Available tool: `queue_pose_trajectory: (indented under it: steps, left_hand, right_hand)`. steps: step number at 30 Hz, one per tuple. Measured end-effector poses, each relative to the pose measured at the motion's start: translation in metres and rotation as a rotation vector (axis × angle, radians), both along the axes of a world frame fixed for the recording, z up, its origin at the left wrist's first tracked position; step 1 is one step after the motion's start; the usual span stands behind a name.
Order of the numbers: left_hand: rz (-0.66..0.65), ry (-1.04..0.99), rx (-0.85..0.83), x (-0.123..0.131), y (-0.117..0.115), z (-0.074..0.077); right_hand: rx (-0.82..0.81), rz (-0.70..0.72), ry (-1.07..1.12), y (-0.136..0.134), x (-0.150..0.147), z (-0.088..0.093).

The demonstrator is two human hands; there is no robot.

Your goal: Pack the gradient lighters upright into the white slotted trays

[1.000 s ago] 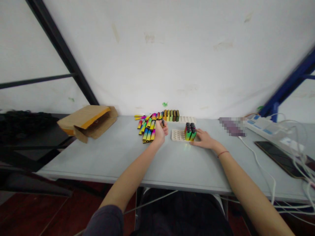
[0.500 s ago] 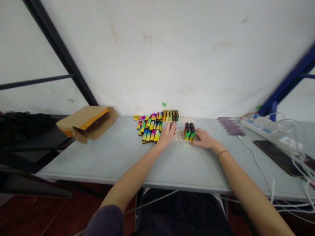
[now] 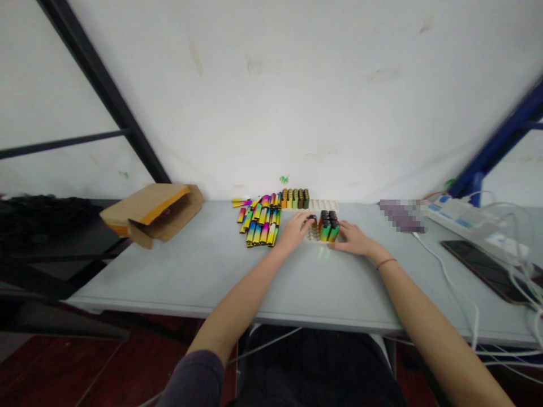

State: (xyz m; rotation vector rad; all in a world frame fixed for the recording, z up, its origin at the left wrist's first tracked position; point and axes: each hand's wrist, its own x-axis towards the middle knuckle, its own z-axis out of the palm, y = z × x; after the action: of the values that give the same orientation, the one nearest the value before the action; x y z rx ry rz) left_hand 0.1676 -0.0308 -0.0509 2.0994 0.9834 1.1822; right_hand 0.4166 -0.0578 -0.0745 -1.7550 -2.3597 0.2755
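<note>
1. Left hand (image 3: pixel 297 229) has its fingers curled and pinched on a single lighter (image 3: pixel 313 219), a small slim stick with a dark cap, held upright over the left part of the tray (image 3: pixel 309 237).
2. Right hand (image 3: pixel 354 238) lies loose and flat on the table (image 3: pixel 190 271), fingers spread, and its fingertips touch the tray's right edge. A thin red thread (image 3: pixel 385 262) circles its wrist.
3. Between the two hands, the tray is a pale moulded plastic sheet with rows of round sockets.
4. A tight block of standing lighters (image 3: pixel 328 225) fills the tray's right end, just beside the right hand's fingers. Their bodies are glossy with rainbow bands and their tops are black.
5. Just left of the left hand lies a loose heap of lighters (image 3: pixel 261 223), flat on their sides and shiny in pink, yellow and blue.
6. Beyond the left hand, against the wall, a row of lighters (image 3: pixel 294 199) in orange, green and brown stands in a second tray (image 3: pixel 324 204) of the same dimpled white plastic.
7. Far to the left of the left hand, an open cardboard box (image 3: pixel 153 212) lies tipped on its side, matte brown with bent flaps.
8. Well to the right of the right hand are a long white power strip (image 3: pixel 458 217), looping white cables (image 3: pixel 445 282) and a flat dark phone (image 3: pixel 487 271).
9. The table is smooth, matt grey and straight-edged.
</note>
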Motion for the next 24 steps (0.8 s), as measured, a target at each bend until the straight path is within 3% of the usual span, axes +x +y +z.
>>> queue_pose_trajectory:
  steps: [9, 17, 24]
  left_hand:
    - [0.072, 0.017, 0.020, 0.007, 0.000, 0.000]
    - [0.192, 0.394, 0.191, 0.007, -0.012, 0.011]
    - [0.211, 0.524, 0.253, 0.001, -0.012, 0.009]
  right_hand:
    - [0.006, 0.002, 0.025, 0.001, 0.002, -0.004]
    - [0.007, -0.002, 0.027, 0.001, 0.003, -0.004]
    - [-0.001, -0.012, 0.014, 0.000, 0.002, -0.002]
